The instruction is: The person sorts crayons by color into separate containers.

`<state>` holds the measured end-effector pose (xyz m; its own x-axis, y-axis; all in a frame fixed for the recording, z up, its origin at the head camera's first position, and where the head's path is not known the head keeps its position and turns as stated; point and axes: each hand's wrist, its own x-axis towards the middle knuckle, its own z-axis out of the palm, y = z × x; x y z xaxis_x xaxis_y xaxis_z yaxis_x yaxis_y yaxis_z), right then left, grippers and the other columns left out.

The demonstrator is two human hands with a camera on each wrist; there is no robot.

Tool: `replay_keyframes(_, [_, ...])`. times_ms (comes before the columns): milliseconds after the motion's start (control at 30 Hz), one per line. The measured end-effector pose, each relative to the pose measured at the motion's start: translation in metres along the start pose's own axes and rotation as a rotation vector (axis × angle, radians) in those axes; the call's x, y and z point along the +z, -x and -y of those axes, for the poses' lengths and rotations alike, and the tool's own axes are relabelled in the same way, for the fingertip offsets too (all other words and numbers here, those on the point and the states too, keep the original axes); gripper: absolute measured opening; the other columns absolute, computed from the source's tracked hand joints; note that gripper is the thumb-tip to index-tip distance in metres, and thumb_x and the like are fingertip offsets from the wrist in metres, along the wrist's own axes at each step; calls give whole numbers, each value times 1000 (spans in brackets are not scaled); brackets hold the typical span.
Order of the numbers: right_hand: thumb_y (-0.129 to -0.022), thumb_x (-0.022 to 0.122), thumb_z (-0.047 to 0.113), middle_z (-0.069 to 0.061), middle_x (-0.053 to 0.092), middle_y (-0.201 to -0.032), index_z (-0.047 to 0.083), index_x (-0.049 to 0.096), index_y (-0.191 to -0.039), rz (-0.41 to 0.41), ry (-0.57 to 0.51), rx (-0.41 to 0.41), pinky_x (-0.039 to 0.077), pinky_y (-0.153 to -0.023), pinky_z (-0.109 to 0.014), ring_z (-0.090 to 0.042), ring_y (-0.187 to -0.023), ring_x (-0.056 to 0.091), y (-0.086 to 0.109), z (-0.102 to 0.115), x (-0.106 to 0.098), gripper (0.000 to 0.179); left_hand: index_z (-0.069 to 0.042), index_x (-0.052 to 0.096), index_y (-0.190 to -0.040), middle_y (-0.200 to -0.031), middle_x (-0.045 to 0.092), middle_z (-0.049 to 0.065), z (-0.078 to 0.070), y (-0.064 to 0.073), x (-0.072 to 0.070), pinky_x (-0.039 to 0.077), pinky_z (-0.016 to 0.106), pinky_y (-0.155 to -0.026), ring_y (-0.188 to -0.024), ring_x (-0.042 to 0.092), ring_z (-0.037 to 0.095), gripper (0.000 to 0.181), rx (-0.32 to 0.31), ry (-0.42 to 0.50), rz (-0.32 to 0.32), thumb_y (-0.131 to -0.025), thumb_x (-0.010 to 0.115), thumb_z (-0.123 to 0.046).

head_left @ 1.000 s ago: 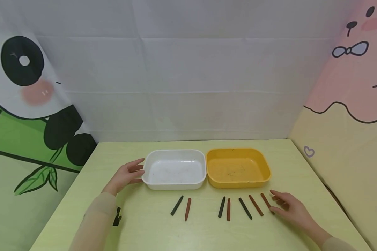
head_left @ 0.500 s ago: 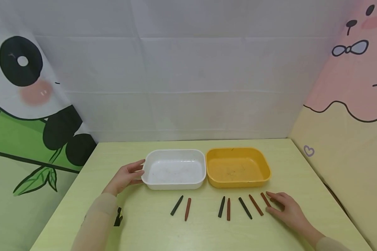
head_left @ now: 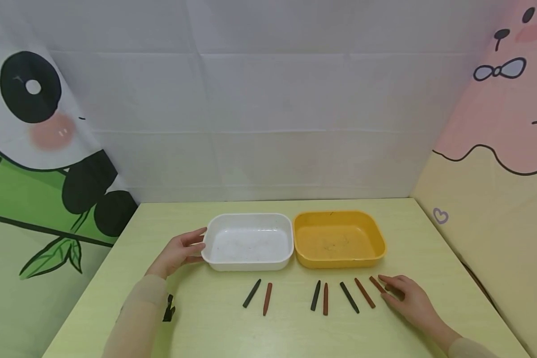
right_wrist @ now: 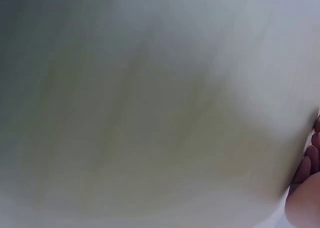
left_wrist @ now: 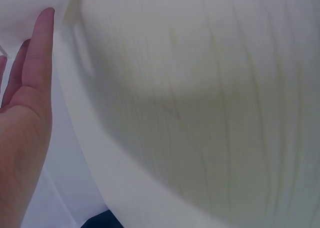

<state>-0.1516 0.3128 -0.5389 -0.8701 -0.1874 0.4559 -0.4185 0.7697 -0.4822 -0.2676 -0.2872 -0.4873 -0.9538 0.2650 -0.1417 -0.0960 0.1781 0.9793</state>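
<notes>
Head view from where I stand: a red-brown crayon (head_left: 376,283) is at the fingertips of the right hand (head_left: 410,298), thumb at its near end, forefinger beside its far end, a small gap between them, though whether they pinch it I cannot tell. Left of those fingers, six more crayons (head_left: 349,297) lie on the table (head_left: 250,338), with a yellow tray (head_left: 340,264) beyond. Fairly straight, lightly spread and gripping nothing, the left hand's (head_left: 176,252) fingers touch the left side of a white tray (head_left: 250,266).
</notes>
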Motion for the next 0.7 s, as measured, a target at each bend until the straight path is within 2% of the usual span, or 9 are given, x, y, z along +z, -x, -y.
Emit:
replay_keyframes(133, [-71,82,-5,7,64,-86,3,75,-106,-4,-7,12,50,-65,-25,-4,-77,55,0,0,0,37,-3,33,-153,-146,39,32,-1,0,0,54,47,-92,-115,59,31,61,-10,-4,1,-99,60,-7])
replay_keyframes(333, [-74,82,-4,8,64,-87,8,78,-101,5,1,55,50,-65,-27,-3,-78,55,0,1,-2,30,-5,33,-154,-146,39,30,-2,0,0,52,50,-94,-114,59,30,62,-26,-2,1,-99,61,-9])
replay_keyframes(567, [-77,80,-2,8,64,-89,10,79,-101,23,-39,97,49,-65,-23,-2,-79,55,0,2,-9,27,-5,34,-154,-147,38,30,-4,1,1,52,50,-94,-116,58,33,62,-29,-5,-2,-99,61,-8])
replay_keyframes(700, [-77,79,-5,8,64,-89,10,79,-101,15,-74,87,49,-63,-20,-1,-78,54,-1,5,-15,28,-5,34,-154,-149,37,30,-6,1,1,52,50,-94,-118,57,35,62,-39,-14,-6,-99,61,-9])
